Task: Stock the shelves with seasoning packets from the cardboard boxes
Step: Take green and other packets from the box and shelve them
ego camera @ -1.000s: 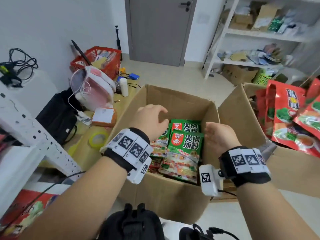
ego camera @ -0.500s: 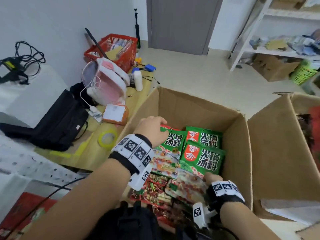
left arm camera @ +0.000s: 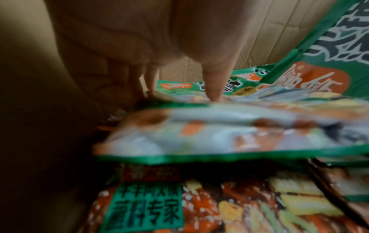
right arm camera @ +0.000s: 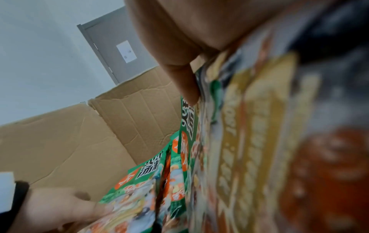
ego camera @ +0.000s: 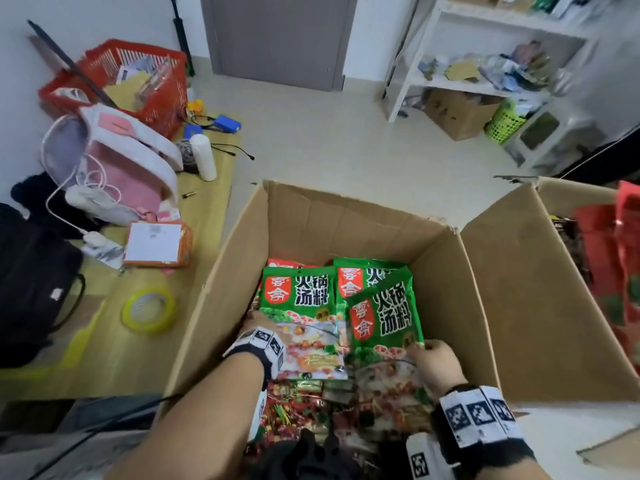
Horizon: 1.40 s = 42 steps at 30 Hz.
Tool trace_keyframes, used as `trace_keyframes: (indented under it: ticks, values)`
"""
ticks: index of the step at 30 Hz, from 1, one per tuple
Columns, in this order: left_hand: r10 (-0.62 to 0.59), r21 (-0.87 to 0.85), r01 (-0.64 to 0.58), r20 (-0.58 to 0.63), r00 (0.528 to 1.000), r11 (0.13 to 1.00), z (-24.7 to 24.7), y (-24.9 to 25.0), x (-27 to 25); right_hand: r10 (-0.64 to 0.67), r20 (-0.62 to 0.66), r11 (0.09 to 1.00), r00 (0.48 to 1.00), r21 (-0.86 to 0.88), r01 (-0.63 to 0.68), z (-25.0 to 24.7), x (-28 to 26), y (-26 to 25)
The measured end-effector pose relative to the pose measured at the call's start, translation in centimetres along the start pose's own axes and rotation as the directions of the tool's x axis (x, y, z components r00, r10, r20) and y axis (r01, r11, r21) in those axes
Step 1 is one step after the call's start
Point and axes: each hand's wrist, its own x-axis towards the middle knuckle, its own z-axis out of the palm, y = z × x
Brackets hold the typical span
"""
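An open cardboard box (ego camera: 346, 220) holds green seasoning packets on top of red ones (ego camera: 298, 403). My left hand (ego camera: 256, 322) is down at the box's left wall and pinches the left green packet (ego camera: 301, 306) by its edge. In the left wrist view the thumb (left arm camera: 213, 88) lies on top of this packet (left arm camera: 219, 126) and the fingers reach under it. My right hand (ego camera: 433, 358) grips the right green packet (ego camera: 384, 317), which is tilted up. The right wrist view shows the thumb (right arm camera: 187, 88) pressed on that packet (right arm camera: 249, 141).
A second open box (ego camera: 519, 271) with red packets (ego camera: 627, 254) stands to the right. White shelves (ego camera: 485, 81) are at the back right. A yellow tape roll (ego camera: 149, 310), a black bag (ego camera: 31, 289) and a red basket (ego camera: 138, 81) lie to the left.
Both hands have gone deeper into the box. The left hand slid from the packets' top to the left edge; the right hand came forward and raised the right green packet.
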Motion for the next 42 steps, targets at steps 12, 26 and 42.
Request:
trace_keyframes:
  ticks: [12, 26, 42]
  values:
    - [0.316, -0.389, -0.37, -0.198, 0.928, 0.844, -8.1, 3.8, -5.8, -0.106, -0.204, 0.946, 0.973, 0.279, 0.162, -1.1, 0.3, -1.7]
    - [0.287, -0.628, -0.64, -0.577, 0.765, 0.442, -12.1, -0.1, -21.2, -0.625, 0.076, 0.594, 0.777, 0.692, 0.41, -2.6, -7.7, -8.5]
    - [-0.404, -0.431, -0.538, -0.898, 0.175, 0.724, -1.0, -22.6, -52.8, -0.828, 0.552, 0.522, 0.099, 0.696, 0.493, 2.9, -36.9, -2.4]
